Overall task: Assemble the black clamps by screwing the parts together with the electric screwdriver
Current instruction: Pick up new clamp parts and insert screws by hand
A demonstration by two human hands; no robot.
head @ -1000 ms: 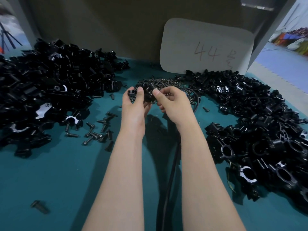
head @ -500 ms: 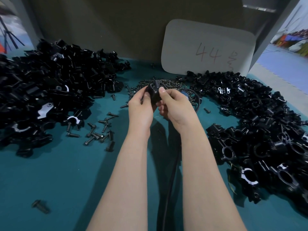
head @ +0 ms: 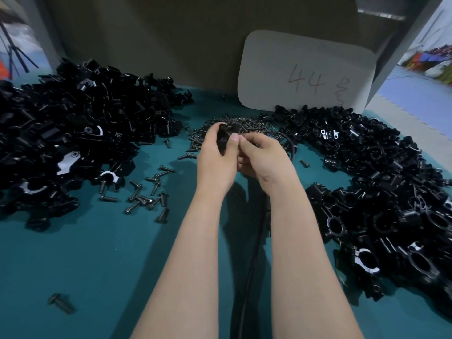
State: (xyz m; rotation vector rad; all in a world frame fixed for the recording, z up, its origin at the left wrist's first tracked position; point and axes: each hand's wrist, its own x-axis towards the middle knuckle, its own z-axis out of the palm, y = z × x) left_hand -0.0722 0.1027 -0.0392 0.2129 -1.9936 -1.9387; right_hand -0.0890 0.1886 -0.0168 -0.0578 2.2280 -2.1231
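1. While both bare forearms reach forward side by side, the left hand (head: 215, 162) and right hand (head: 264, 157) meet over the matte teal surface (head: 97, 253).
2. The left fingers (head: 212, 130) curl round a small glossy black clamp piece (head: 223, 138). The right thumb pinches its near face, and the other right fingers are curled underneath.
3. The clamp piece is held just in front of a tangled pile of dark metal screws (head: 247, 124).
4. Heaps of shiny black clamp parts, some with bright curved faces, lie on the left (head: 73, 133) and right (head: 379, 179).
5. A thin black cable (head: 252, 265) runs between the forearms.
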